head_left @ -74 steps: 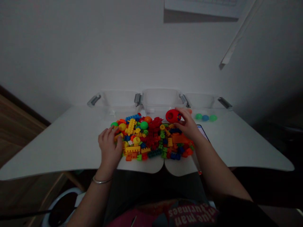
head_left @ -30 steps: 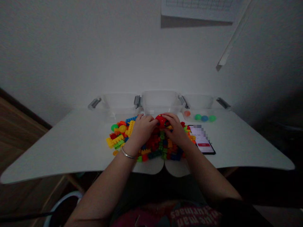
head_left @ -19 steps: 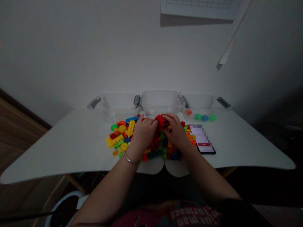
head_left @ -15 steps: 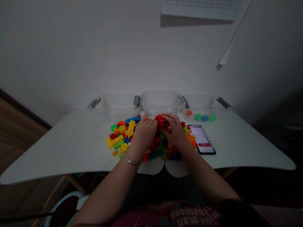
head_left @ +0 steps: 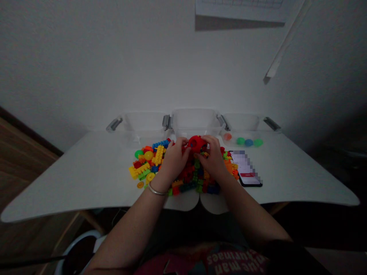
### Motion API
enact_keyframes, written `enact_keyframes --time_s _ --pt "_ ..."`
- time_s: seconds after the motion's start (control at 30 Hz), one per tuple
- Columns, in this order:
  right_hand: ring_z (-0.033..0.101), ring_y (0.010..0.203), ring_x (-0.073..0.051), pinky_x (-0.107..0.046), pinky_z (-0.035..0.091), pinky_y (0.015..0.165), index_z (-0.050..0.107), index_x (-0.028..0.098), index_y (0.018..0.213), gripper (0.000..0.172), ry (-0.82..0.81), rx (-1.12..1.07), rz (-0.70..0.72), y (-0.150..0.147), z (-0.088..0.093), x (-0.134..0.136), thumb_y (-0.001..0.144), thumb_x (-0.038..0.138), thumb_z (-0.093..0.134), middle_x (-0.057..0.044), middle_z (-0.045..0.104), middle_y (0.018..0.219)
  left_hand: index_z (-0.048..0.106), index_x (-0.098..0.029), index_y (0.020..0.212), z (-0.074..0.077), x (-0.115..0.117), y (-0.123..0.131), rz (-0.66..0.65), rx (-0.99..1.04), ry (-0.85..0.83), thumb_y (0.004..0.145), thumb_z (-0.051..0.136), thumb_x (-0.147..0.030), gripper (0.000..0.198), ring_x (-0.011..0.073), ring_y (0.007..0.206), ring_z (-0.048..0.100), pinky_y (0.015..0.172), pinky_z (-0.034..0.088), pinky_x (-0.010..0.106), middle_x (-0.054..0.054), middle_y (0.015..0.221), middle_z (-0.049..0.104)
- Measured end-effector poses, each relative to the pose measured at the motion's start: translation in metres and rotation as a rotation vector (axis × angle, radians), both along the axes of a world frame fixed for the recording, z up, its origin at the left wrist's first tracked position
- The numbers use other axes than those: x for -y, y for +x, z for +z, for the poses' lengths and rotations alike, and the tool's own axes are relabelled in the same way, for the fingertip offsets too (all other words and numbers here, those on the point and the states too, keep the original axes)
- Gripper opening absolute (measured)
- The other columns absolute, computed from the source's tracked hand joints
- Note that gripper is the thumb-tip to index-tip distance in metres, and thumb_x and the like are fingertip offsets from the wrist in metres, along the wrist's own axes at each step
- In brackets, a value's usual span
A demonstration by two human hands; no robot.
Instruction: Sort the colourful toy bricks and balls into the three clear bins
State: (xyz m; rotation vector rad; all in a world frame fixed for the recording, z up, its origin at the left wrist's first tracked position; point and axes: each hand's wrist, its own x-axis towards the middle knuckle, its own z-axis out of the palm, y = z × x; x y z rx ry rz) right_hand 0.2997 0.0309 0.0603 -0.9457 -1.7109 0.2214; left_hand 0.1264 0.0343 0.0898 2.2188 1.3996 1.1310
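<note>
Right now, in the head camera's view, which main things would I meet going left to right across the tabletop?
Leftmost green ball, yellow ball, left hand, red toy, right hand, phone.

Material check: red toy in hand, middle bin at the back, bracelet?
Red toy: likely hard, smooth plastic; saturated colour, rounded moulded-looking shape.
Middle bin: probably clear plastic, since the wall shows through; glass isn't strictly ruled out.
Bracelet: looks like polished metal, silvery and catching light; could be a metallic coating.
</note>
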Motion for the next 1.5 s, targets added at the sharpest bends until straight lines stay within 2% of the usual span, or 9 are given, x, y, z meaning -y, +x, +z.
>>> enact_keyframes --time_s 0.13,0.3,0.4,0.53,0.8,0.93,1.13,1.27,1.5 --pt "0.051 0.128 -0.026 -0.043 0.062 0.089 0.045 0.032 0.127 0.053 -0.069 -0.16 0.088 -0.004 -0.005 -0.006 0.081 0.023 0.068 -0.009 0.046 0.134 0.036 -0.017 0.148 0.001 -0.002 -0.004 -0.177 0.225 -0.14 0.091 0.057 -0.027 0.062 0.026 0.126 0.06 0.11 0.047 0.047 0.016 0.135 0.063" --pt "0.049 0.132 -0.026 -0.045 0.061 0.092 0.044 0.034 0.129 0.051 -0.084 -0.13 0.191 -0.007 -0.008 -0.008 0.084 0.023 0.064 -0.01 0.044 0.138 0.043 -0.02 0.147 -0.006 -0.009 -0.008 -0.255 0.213 -0.033 0.084 0.066 -0.027 0.067 0.0276 0.139 0.048 0.119 0.037 0.048 0.015 0.149 0.052" --pt "0.044 0.139 -0.027 -0.05 0.057 0.1 0.048 0.033 0.13 0.049 -0.057 -0.031 0.17 -0.006 -0.004 -0.004 0.085 0.02 0.06 -0.01 0.039 0.145 0.047 -0.021 0.142 -0.011 -0.014 -0.011 -0.23 0.198 0.041 0.082 0.069 -0.024 0.064 0.0272 0.133 0.053 0.114 0.042 0.048 0.014 0.143 0.056" --pt "0.039 0.144 -0.03 -0.059 0.041 0.115 0.059 0.028 0.122 0.037 0.016 0.081 0.077 -0.009 0.006 0.005 0.087 0.017 0.054 -0.009 0.032 0.156 0.051 -0.021 0.136 -0.009 -0.014 -0.013 -0.152 0.109 0.162 0.079 0.069 -0.017 0.06 0.0265 0.13 0.053 0.113 0.042 0.05 0.013 0.136 0.059" --pt "0.035 0.147 -0.031 -0.06 0.033 0.118 0.069 0.023 0.1 0.018 -0.037 0.197 -0.104 -0.023 0.019 0.014 0.087 0.019 0.057 -0.009 0.039 0.157 0.054 -0.022 0.131 -0.005 -0.009 -0.006 -0.005 -0.001 0.234 0.076 0.063 -0.005 0.059 0.0251 0.125 0.055 0.113 0.043 0.05 0.011 0.131 0.058" --pt "0.041 0.143 -0.029 -0.059 0.033 0.119 0.07 0.024 0.096 0.014 -0.078 0.134 -0.101 -0.025 0.01 0.006 0.087 0.021 0.06 -0.009 0.048 0.15 0.056 -0.021 0.13 -0.007 -0.009 -0.005 0.022 -0.013 0.271 0.075 0.063 -0.004 0.058 0.0247 0.121 0.056 0.111 0.045 0.047 0.011 0.127 0.058" --pt "0.057 0.125 -0.027 -0.053 0.043 0.111 0.069 0.024 0.091 0.012 -0.18 -0.084 -0.037 -0.032 -0.01 -0.013 0.083 0.02 0.061 -0.01 0.062 0.129 0.059 -0.019 0.126 -0.008 -0.009 -0.004 0.062 -0.011 0.323 0.073 0.066 -0.004 0.055 0.0243 0.114 0.057 0.105 0.049 0.045 0.011 0.121 0.059" --pt "0.056 0.122 -0.027 -0.054 0.042 0.111 0.067 0.024 0.089 0.011 -0.172 -0.069 -0.06 -0.036 -0.011 -0.012 0.082 0.018 0.061 -0.009 0.064 0.124 0.06 -0.019 0.122 -0.009 -0.009 -0.004 0.074 0.008 0.312 0.071 0.066 -0.003 0.054 0.0239 0.111 0.058 0.102 0.051 0.045 0.01 0.117 0.058" --pt "0.051 0.13 -0.028 -0.056 0.036 0.116 0.065 0.023 0.097 0.015 -0.149 -0.07 -0.11 -0.04 -0.007 -0.002 0.084 0.019 0.057 -0.011 0.061 0.128 0.061 -0.021 0.118 -0.01 -0.009 -0.002 0.114 0.044 0.292 0.069 0.068 -0.003 0.052 0.0239 0.109 0.059 0.101 0.051 0.045 0.009 0.116 0.057"
